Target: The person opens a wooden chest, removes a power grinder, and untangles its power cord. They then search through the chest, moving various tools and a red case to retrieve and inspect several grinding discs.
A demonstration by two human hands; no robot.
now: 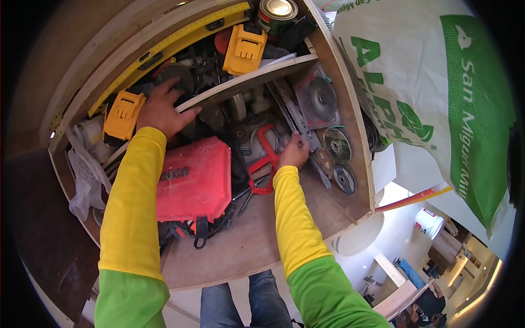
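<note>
My left hand (164,109) reaches over the wooden divider (246,82) of a tool box, fingers spread, beside a yellow battery pack (123,115) and near a dark disc (176,79). Below it lies a red case (197,177). My right hand (295,151) is closed at the lower end of some long metal rails (289,109); whether it grips them is hard to make out. Just left of it is a red-handled tool (264,164). Cutting discs (337,145) lie to its right.
A second yellow battery (244,50), a yellow level (180,41) and a can (277,13) fill the back compartment. Plastic bags (87,175) hang at the left. A large white-green sack (415,82) stands at the right. A person (429,307) is at the lower right.
</note>
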